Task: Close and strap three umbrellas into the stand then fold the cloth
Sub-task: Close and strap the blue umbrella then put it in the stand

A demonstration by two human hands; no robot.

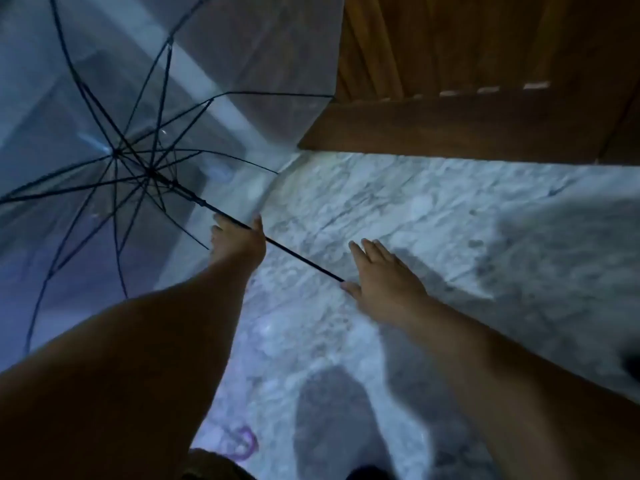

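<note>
The transparent umbrella (145, 109) is open and lies over the left part of the view, above the marble floor (433, 220), with its black ribs spread out from the hub. Its thin black shaft (298, 259) runs down and to the right, toward the person. The left hand (237, 242) holds the shaft not far below the runner, with the fingers curled around it and the thumb raised on the right side. The right hand (384, 277) is at the lower end of the shaft; its fingers are straight and slightly spread, and the thumb touches or almost touches the end of the shaft. I cannot tell if a handle is hidden under the palm. A wooden door (485, 81) stands behind, and something small and purple (244, 443) lies on the floor near the bottom edge. I judge that the umbrella is light, but it is wide and awkward, and the thin plastic canopy and the slim ribs can bend or tear easily. The shaft is stiff and smooth, so it may slip in the hand. The best places to hold are probably the shaft and the runner, not the ribs or the canopy. The stand and the cloth are not in view.
</note>
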